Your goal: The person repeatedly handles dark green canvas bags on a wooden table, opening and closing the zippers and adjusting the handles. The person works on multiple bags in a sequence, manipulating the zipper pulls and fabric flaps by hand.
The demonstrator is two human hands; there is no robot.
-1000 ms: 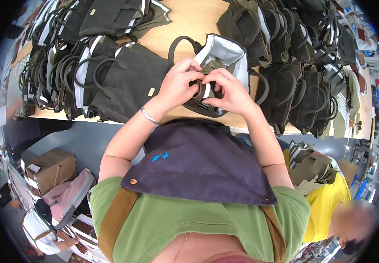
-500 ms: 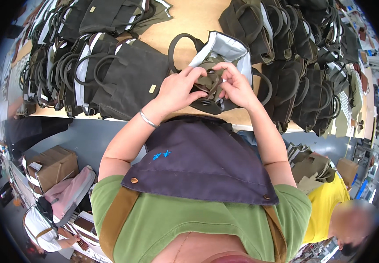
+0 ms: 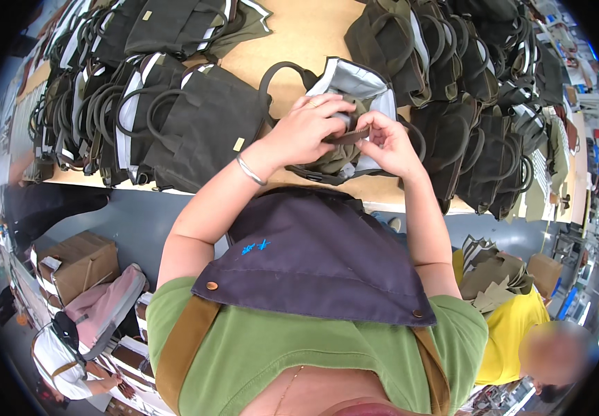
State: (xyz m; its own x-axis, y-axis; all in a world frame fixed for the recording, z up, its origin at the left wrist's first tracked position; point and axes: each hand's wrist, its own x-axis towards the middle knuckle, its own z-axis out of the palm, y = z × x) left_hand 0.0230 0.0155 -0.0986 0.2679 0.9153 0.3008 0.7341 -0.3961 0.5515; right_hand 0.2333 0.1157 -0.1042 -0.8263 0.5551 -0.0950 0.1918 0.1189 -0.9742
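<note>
In front of me on the table stands a dark olive handbag, its mouth open on a silvery-white lining (image 3: 356,78). A loop handle (image 3: 266,90) sticks out at its left. Inside the mouth, a short brown zipper (image 3: 349,137) with metal teeth stretches between my hands. The thumb and fingers of my right hand (image 3: 393,147) pinch its right end. My left hand (image 3: 306,132) is closed at the other end, fingers curled over the bag's opening; they partly hide what they grip. Olive cloth bunches below the zipper.
Dark handbags (image 3: 206,128) lie in overlapping rows on the left, and more bags (image 3: 445,139) crowd the right. Olive cloth pieces (image 3: 497,274) are stacked behind me at right, near a person in yellow (image 3: 514,333). A cardboard box (image 3: 81,263) sits at lower left.
Both hands have closed in on the bag's mouth. The brown zipper now shows pulled straight between them, and my right hand has moved slightly right and down.
</note>
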